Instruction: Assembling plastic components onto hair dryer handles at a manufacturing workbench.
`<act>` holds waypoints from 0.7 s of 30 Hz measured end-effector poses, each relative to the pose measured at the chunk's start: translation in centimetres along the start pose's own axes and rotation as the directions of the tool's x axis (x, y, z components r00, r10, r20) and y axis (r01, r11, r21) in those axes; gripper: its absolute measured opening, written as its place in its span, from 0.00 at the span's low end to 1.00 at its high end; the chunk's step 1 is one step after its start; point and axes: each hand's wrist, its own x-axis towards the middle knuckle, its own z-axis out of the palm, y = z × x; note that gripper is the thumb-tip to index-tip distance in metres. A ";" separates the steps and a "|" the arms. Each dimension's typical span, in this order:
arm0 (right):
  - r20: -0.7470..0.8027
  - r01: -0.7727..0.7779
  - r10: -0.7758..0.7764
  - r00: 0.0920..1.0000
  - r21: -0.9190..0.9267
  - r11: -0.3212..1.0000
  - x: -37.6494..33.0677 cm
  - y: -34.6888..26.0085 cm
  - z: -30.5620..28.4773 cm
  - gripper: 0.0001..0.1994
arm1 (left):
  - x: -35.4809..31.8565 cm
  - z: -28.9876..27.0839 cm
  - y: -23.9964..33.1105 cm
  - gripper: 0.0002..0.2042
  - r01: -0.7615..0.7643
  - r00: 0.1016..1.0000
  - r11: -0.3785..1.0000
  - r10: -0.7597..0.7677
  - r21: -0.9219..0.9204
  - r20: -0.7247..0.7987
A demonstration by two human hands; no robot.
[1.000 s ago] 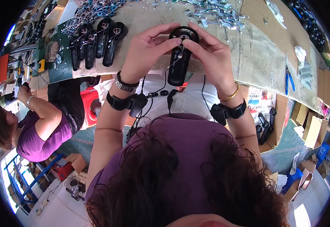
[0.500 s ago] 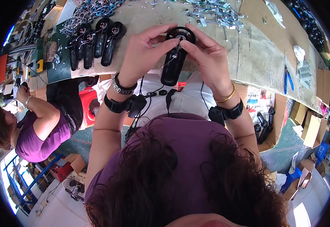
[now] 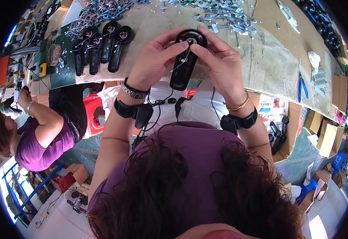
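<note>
Between my hands, over the table's front edge, is a black handheld fan body (image 3: 181, 76) with a round head and a long handle pointing toward me. Thin wires with a small white connector hang from its head onto the handle. My left hand (image 3: 152, 59) grips the head's left side, its thumb pressed near the centre. On the opposite side my right hand (image 3: 223, 65) holds the rim, and its thumb meets the same spot. Whatever lies under the thumb tips is hidden. Several similar black fan bodies (image 3: 117, 53) with loose wires lie on the table at the left.
Heaps of wired parts (image 3: 102, 16) and small circuit boards (image 3: 225, 16) cover the table's far side. Blue-handled pliers (image 3: 302, 88) lie at the right. Below the edge stands a cardboard box (image 3: 291, 137) holding black parts. A co-worker (image 3: 46, 135) sits at the left.
The fan head has tipped slightly, showing more of its inside. Both hands keep their hold, with small shifts of the fingers and wrists.
</note>
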 end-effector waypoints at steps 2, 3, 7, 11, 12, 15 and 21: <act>0.005 0.018 -0.018 1.000 -0.012 1.000 0.0 0.1 0.1 0.26 | 0.0 -0.2 -0.3 0.23 0.038 0.999 0.997 -0.037 -0.064 0.025; 0.006 0.021 -0.021 1.000 -0.013 1.000 -0.2 0.1 0.1 0.26 | -0.2 -0.1 -0.4 0.23 0.022 1.000 0.999 -0.021 -0.048 0.007; 0.013 0.023 -0.022 1.000 -0.038 0.999 -0.3 0.1 0.5 0.27 | -0.3 0.2 -0.4 0.22 -0.022 0.999 0.999 0.021 -0.032 -0.024; -0.007 0.005 -0.005 1.000 -0.008 1.000 -0.3 0.0 0.8 0.27 | -0.5 0.3 -0.6 0.22 -0.040 0.999 0.998 0.039 -0.050 -0.018; -0.012 -0.007 0.007 1.000 -0.021 1.000 -0.3 0.0 0.8 0.27 | -0.5 0.4 -0.6 0.23 -0.063 0.998 0.998 0.063 -0.023 -0.027; -0.022 -0.035 0.034 0.999 -0.044 0.998 -0.4 0.2 0.8 0.27 | -0.6 0.3 -0.2 0.23 -0.072 0.997 0.997 0.072 -0.010 -0.020; 0.013 -0.003 0.003 1.000 0.036 0.999 -0.2 0.3 1.1 0.27 | -0.8 0.1 0.2 0.23 -0.055 0.998 0.998 0.055 -0.037 -0.005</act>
